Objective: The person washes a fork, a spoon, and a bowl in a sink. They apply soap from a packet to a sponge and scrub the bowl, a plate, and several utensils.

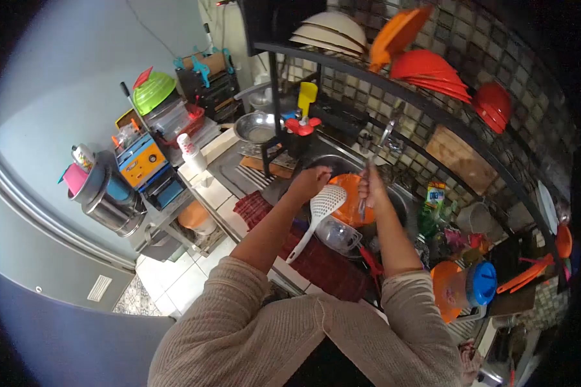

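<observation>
Over the sink (403, 201), my right hand (370, 186) is closed round a thin, long metal utensil (362, 211); its exact kind is not clear. My left hand (315, 180) is at the left side of the basin, its fingers curled and slightly blurred. What it holds, if anything, I cannot make out. Below and between the hands is an orange bowl (348, 198) in the sink. A white slotted skimmer (326, 203) lies in front of it, its handle towards me. Beside the skimmer sits a clear container (337, 233).
A dark red cloth (332, 274) covers the front counter edge. Above the sink runs a black rack (368, 72) with red bowls (429, 72). A faucet (387, 134) stands behind. To the right are a green bottle (430, 213) and a blue-lidded container (481, 284); a metal bowl (258, 128) is left.
</observation>
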